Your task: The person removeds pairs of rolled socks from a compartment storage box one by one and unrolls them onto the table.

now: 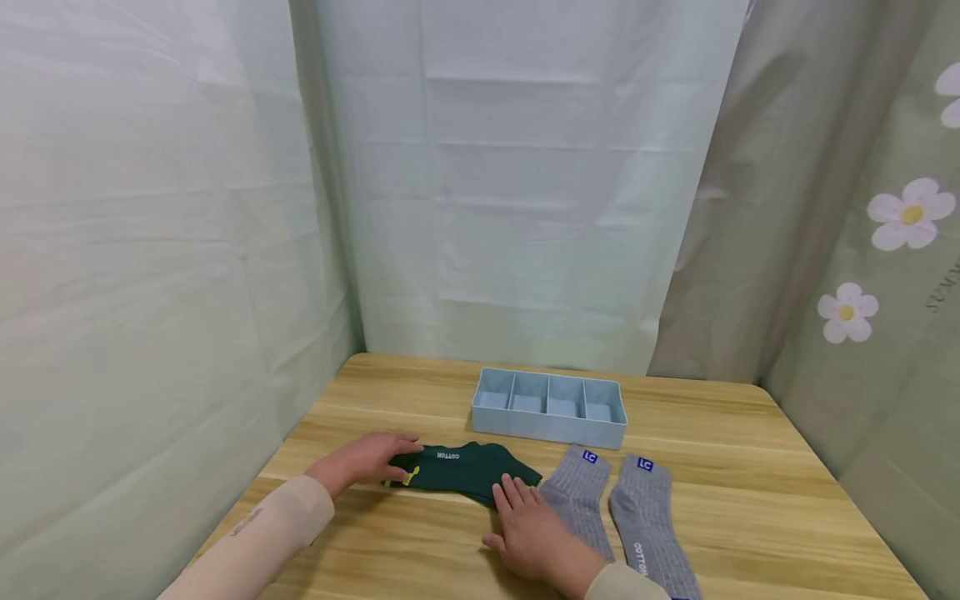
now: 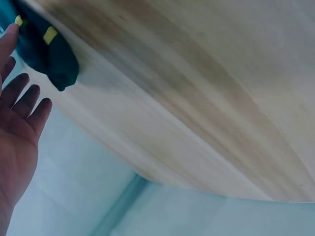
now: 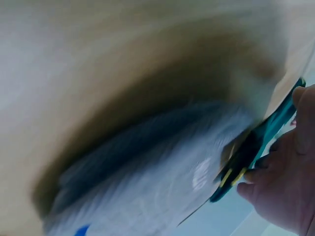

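Note:
A pair of dark green socks [image 1: 468, 468] lies sideways on the table, one largely over the other, with white COTTON lettering and yellow marks at the left end. My left hand [image 1: 372, 457] is at that end, fingers loosely spread; in the left wrist view its thumb is beside the yellow mark on the green socks [image 2: 51, 59]. With fingers extended, my right hand [image 1: 531, 533] rests its fingertips on the right end of the green socks. Just right of it are two grey ribbed socks, one nearer [image 1: 581, 492] and one farther right [image 1: 647, 508], each with a blue label.
Behind the socks stands a light blue box [image 1: 550, 427] divided into several compartments in a row. The wooden table [image 1: 757, 475] has rounded far corners. Pale curtains [image 1: 510, 208] hang close behind and on both sides, with white flowers [image 1: 847, 312] printed on the right one.

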### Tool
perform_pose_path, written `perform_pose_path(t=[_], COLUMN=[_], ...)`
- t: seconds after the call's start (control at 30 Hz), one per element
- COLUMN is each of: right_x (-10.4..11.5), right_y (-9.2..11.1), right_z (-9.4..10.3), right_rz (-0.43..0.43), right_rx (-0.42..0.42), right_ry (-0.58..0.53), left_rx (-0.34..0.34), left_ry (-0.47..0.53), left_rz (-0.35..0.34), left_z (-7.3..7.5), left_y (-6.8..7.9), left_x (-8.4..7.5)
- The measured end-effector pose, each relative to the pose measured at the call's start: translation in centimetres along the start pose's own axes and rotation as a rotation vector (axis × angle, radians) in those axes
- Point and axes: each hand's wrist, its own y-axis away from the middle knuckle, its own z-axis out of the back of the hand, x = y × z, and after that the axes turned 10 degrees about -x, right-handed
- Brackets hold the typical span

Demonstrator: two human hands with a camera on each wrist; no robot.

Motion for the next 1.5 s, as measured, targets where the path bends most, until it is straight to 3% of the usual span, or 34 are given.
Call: perform_pose_path(t=[0.07, 0.2, 0.43, 0.77, 0.93, 1.5], right_x=[0.5, 0.9, 0.3, -1.2, -1.7, -3.7], right_y=[0.0, -0.2, -0.7, -1.0, -1.0, -1.3], right_z=[-0.2, -0.2, 0.5, 0.9, 0.6, 0.5], right_rz=[-0.030, -0.067, -0.037, -0.015, -0.004, 0.060], right_rx=[0.006, 0.027, 0.047, 0.099, 0.087, 0.023], right_ry=[-0.008, -0.011, 0.014, 0.006, -0.013, -0.068], left_rx=[0.041, 0.056, 0.033, -0.023, -0.056, -0.047], left_ry=[-0.003, -0.003, 0.074, 0.039, 0.021, -0.016], left_rz=[-0.025, -0.041, 0.011, -0.017, -0.015, 0.013], left_z=[-0.2, -0.9, -1.6, -1.9, -2.3, -2.8], left_y=[0.2, 1.0, 1.7, 2.8, 3.4, 4.6], left_x=[0.1, 0.4, 0.7, 0.8, 0.7, -0.8])
